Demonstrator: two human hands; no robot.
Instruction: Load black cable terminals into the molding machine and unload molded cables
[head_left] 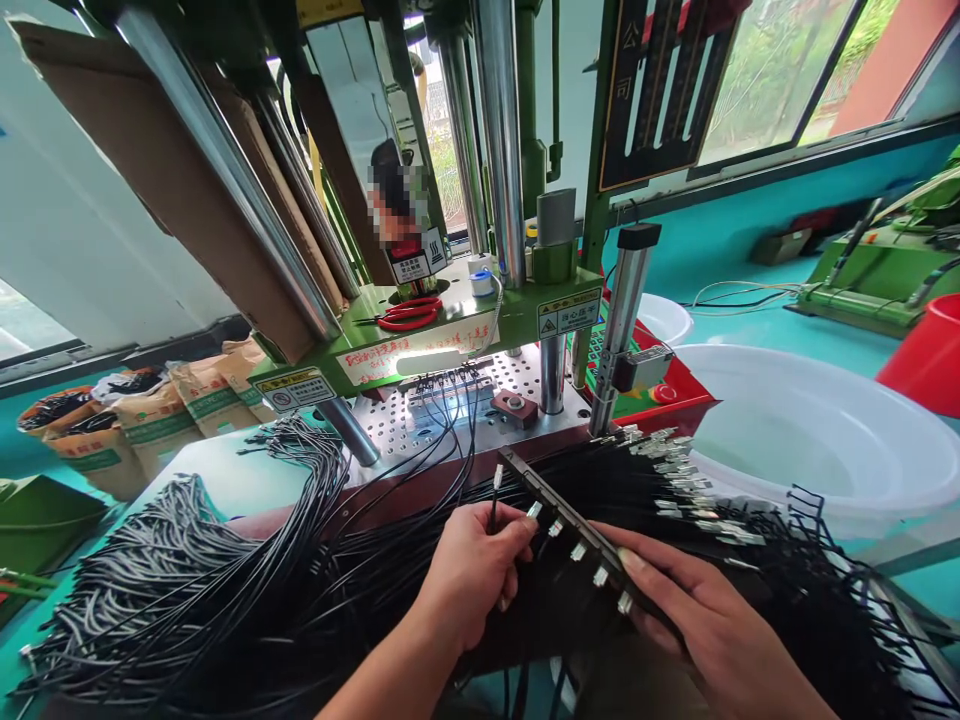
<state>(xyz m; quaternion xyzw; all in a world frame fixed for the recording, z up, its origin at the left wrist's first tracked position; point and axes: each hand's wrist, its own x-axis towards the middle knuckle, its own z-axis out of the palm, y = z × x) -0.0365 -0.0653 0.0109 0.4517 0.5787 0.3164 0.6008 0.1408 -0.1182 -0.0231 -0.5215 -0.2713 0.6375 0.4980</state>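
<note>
Beneath green press (450, 330): perforated plate (450, 410) (cable-strewn), teal walls.

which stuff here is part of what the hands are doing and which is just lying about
In use:
- left hand pinching a single black cable
- right hand holding the black fixture bar
- loose cable bundle
- cables with metal plugs

Lying about:
- red scissors
- white basin
- red bucket
- sacks

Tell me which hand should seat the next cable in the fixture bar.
Left, probably: the left hand already pinches a cable beside the fixture bar, while the right hand steadies it.
</note>
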